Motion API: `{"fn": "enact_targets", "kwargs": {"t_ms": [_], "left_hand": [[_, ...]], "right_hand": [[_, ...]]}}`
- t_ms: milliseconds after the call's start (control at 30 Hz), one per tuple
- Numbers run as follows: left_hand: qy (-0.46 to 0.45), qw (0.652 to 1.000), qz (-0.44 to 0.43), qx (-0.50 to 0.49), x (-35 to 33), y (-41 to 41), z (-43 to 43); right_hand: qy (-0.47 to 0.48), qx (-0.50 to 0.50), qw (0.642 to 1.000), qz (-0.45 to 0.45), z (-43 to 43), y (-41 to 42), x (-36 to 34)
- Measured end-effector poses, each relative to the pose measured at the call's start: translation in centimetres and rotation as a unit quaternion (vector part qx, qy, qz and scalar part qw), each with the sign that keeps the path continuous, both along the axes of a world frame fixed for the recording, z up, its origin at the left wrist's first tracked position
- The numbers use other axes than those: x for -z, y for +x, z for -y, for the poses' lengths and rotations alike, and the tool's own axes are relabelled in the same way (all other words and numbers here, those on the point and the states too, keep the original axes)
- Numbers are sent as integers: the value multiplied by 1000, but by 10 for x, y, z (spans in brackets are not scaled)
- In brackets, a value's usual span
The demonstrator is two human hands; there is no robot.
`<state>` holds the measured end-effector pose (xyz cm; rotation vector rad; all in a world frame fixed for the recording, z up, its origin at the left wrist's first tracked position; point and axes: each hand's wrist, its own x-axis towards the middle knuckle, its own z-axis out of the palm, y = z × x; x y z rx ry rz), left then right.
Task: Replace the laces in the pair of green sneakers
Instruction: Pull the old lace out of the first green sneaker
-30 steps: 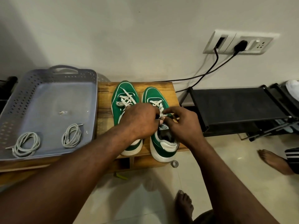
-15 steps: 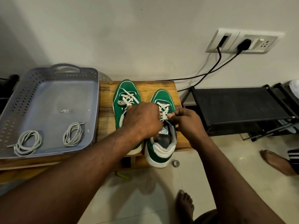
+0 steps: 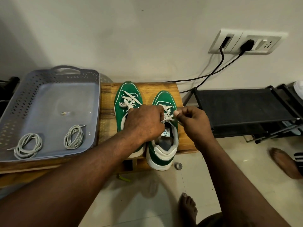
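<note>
The right hand (image 3: 191, 123) is pinching the flat white lace (image 3: 167, 110), apparently to unthread it. The left hand (image 3: 144, 123) is gripping the green white-soled sneaker (image 3: 158, 158), steadying it.

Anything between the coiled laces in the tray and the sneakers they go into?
Only the tray wall and a strip of bench lie between the coiled laces and the sneakers. But white laces fill the eyelets of the left sneaker and the right sneaker, where the left hand and right hand grip the lace.
</note>
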<state>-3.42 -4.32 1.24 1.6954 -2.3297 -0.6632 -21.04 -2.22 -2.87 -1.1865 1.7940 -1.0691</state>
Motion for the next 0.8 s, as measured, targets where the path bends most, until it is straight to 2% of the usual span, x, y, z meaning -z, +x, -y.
{"fn": "enact_targets", "kwargs": {"t_ms": [67,100,167,233,267,333,400,467,533,567,600,667,733,800], "left_hand": [[0,1000,5,6,0,0,0],[-1,1000,8,7,-1,0,0],[0,1000,11,8,-1,-1,0],[1,1000,12,11,-1,-1,0],[2,1000,12,12,0,-2,0],[4,1000,9,14,1,-2,1],[3,1000,4,13,1,-2,2],[5,1000,1,13,0,-1,2],[11,1000,-3,10,0,0,2],[15,1000,-7,9,0,0,1],[18,1000,-9,11,-1,0,0],[22,1000,-5,17,-1,-1,0],[28,999,15,27,1,-4,1],[67,998,-9,19,1,-5,1]], "right_hand": [[56,88,992,64,1,-1,-1],[76,104,989,68,1,-1,-2],[68,64,994,59,0,-1,-3],[24,-32,998,55,-2,-1,-5],[6,-82,996,22,-3,-2,-5],[-28,-141,984,-102,-3,-3,1],[-60,-133,973,-177,-1,-4,6],[-81,-78,975,-190,1,-4,3],[-60,16,991,-118,2,-7,-3],[-33,67,996,-39,2,-8,-7],[5,114,991,65,1,-9,-10],[70,164,953,244,-1,-5,-15],[77,140,937,311,-1,-2,-17],[57,102,944,308,0,3,-19]]}}
